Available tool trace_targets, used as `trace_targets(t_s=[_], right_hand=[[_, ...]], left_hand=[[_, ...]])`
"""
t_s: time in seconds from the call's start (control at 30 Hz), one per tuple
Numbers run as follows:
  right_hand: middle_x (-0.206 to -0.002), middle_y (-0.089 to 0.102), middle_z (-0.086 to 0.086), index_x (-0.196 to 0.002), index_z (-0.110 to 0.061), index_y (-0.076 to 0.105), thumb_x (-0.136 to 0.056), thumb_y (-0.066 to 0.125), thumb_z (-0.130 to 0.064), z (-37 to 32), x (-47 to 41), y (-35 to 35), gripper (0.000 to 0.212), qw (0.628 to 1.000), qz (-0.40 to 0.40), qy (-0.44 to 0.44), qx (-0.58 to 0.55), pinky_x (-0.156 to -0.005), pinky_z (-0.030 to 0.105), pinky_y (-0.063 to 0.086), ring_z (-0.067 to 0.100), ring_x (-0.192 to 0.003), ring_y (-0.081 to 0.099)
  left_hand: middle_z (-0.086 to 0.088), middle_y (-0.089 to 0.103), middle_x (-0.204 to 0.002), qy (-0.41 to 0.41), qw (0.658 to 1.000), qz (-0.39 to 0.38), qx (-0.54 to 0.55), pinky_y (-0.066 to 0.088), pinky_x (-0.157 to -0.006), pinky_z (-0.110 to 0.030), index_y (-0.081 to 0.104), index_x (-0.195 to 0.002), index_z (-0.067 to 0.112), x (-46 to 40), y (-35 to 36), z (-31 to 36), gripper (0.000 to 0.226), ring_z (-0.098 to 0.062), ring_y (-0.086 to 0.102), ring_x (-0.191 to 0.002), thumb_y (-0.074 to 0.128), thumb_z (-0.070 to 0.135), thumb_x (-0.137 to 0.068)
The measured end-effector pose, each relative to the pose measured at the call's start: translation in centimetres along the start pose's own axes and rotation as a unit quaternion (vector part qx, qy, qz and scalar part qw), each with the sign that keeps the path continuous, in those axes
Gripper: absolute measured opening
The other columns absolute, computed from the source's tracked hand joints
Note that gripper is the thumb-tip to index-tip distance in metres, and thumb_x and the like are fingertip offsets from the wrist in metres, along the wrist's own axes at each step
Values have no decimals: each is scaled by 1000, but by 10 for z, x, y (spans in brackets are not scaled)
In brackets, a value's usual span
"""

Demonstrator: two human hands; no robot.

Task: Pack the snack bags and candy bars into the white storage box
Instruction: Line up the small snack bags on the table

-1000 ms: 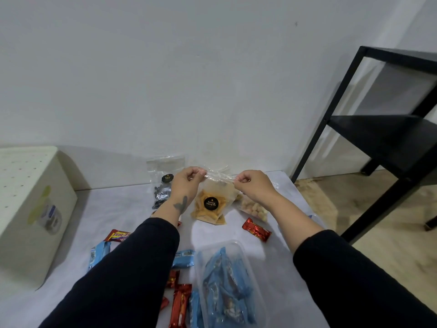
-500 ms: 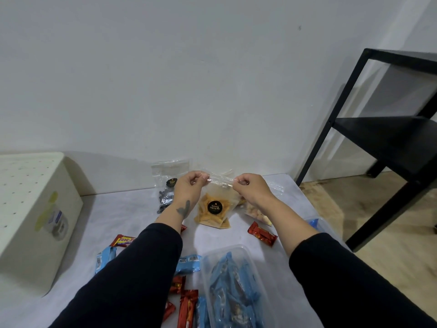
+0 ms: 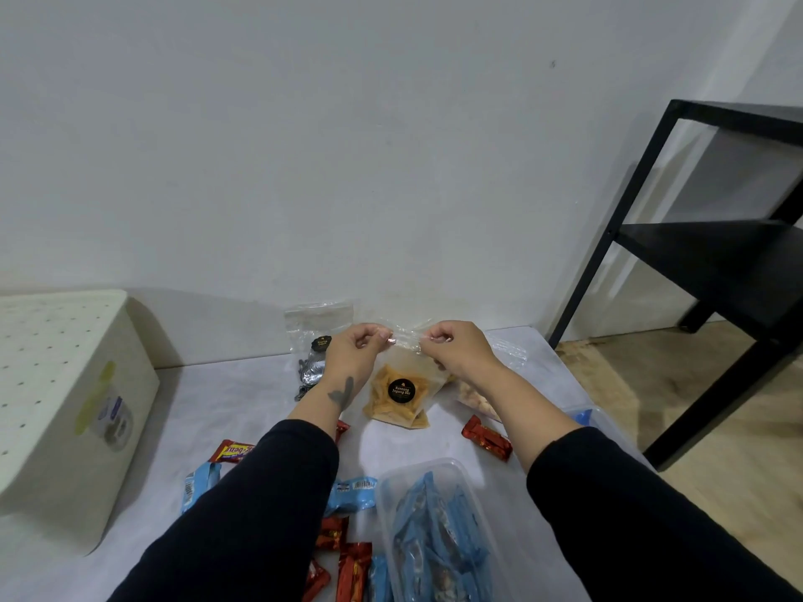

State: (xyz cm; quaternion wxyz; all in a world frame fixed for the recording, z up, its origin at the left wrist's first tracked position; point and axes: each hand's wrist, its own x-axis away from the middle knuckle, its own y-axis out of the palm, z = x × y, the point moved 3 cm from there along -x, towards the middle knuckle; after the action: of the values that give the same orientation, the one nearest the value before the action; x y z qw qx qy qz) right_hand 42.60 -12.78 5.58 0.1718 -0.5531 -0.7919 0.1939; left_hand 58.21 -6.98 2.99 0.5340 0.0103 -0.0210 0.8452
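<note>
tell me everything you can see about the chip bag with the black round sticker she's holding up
The chip bag is a clear plastic pouch holding yellow-orange chips, with a round black sticker lettered in gold on its front. It hangs upright above the white-covered table, its bottom edge close to the surface. The left hand and right hand each pinch the top strip, close together. Whether that strip is sealed cannot be told.

Both arms outstretched, left hand (image 3: 354, 346) and right hand (image 3: 452, 347) close together, fingers curled, pinching
</note>
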Motion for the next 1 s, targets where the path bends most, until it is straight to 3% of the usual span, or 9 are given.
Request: trace_targets(t_s=[0.17,0.43,0.63,0.9,1.0], right_hand=[[-69,59,-6,-66,-26,63,-78,66,-16,-2,-1,2,16,1000,-18,4,7,-65,26,47,10,-64,55],[-75,59,-7,-72,-23,65,-79,68,-18,-8,-1,0,8,999,-12,-21,28,-62,17,42,9,-72,55],[-65,55,-10,-69,-24,63,-76,67,-21,-17,-5,5,9,996,-20,-34,78,-65,25,42,10,-68,51],[-60,49,-12,-64,-27,58,-76,68,-30,-23,-6,11,15,996,-28,-32,75,-66,30,42,10,-64,47],[-60,49,-11,-63,-27,58,-74,68,-34,-25,-8,13,16,996,-19,-35,79,-68,32,42,12,-64,47]], left_hand=[[-7,71,-93,0,1000,-2,-2,46,-71,-19,67,-104,2,1,-1,-2,23,-5,66,-81,61,19,-90],[-10,72,-96,-4,1000,-6,-12,45,-66,-15,67,-102,2,1,1,-1,22,-7,67,-83,62,20,-90],[-4,70,-82,14,999,-11,-27,44,-57,-3,69,-93,2,2,6,3,14,8,66,-67,63,15,-89],[-4,69,-81,29,999,-2,-26,45,-57,-3,69,-98,-1,4,5,6,17,6,66,-67,64,12,-88],[-7,71,-88,29,999,-1,-22,47,-61,-6,70,-99,2,6,5,7,18,-1,66,-78,63,15,-89]])
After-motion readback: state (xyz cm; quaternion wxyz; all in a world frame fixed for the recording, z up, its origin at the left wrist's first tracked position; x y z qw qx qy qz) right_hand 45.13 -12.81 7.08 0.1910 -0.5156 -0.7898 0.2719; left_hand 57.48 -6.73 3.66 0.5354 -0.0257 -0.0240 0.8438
